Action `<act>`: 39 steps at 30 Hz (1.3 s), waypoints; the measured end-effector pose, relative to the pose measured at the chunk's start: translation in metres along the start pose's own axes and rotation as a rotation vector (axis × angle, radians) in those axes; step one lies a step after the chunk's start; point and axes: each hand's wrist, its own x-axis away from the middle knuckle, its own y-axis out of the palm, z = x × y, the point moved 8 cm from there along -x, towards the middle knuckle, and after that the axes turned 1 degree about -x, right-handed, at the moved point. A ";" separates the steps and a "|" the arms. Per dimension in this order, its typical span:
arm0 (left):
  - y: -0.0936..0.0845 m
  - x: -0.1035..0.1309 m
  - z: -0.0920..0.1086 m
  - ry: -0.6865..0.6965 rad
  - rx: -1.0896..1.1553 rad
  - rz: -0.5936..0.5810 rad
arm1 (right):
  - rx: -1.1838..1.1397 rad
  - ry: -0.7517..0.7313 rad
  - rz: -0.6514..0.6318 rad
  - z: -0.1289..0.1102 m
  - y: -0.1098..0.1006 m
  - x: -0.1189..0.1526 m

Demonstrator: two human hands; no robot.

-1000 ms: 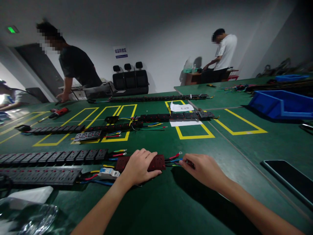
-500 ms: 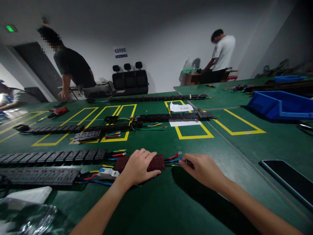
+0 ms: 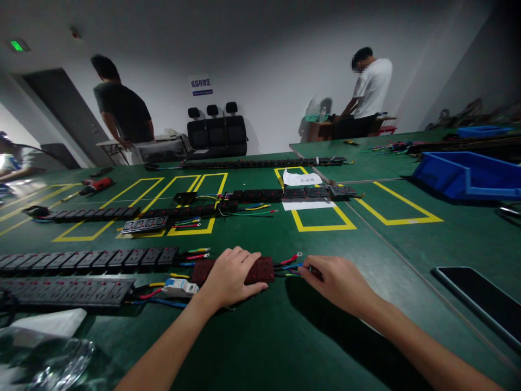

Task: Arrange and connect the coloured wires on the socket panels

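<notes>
My left hand (image 3: 230, 277) lies over a dark red socket block (image 3: 265, 270), fingers across the top and thumb along its near side, holding it against the green table. Coloured wires (image 3: 285, 267) come out of the block's right end; one red wire ends in a ring terminal (image 3: 299, 254). My right hand (image 3: 336, 279) pinches the ends of the blue and darker wires, and its fingers hide the tips. Left of the block, a white and blue circuit breaker (image 3: 180, 288) sits among yellow, red and blue leads. Two black socket strips (image 3: 89, 260) run off to the left.
Across the table (image 3: 366, 326) lie more socket strips (image 3: 264, 194) and white paper (image 3: 301, 178). At right are a blue bin (image 3: 468, 176) and a phone (image 3: 480, 298). Clear plastic (image 3: 49, 358) sits near left, a red power drill (image 3: 96, 185) farther back. Two people (image 3: 124, 111) stand beyond.
The person in dark clothing at the back left has straightened and turned away, drawing an arm back from the table. My hands, the socket block and the wires look unmoved.
</notes>
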 end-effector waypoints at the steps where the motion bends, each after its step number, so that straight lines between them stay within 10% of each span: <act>1: 0.000 0.000 0.000 0.001 -0.001 0.004 | -0.002 0.001 -0.001 0.000 0.000 0.000; 39: 0.002 0.000 -0.002 0.001 -0.014 0.009 | 0.035 -0.002 -0.008 -0.002 -0.001 0.000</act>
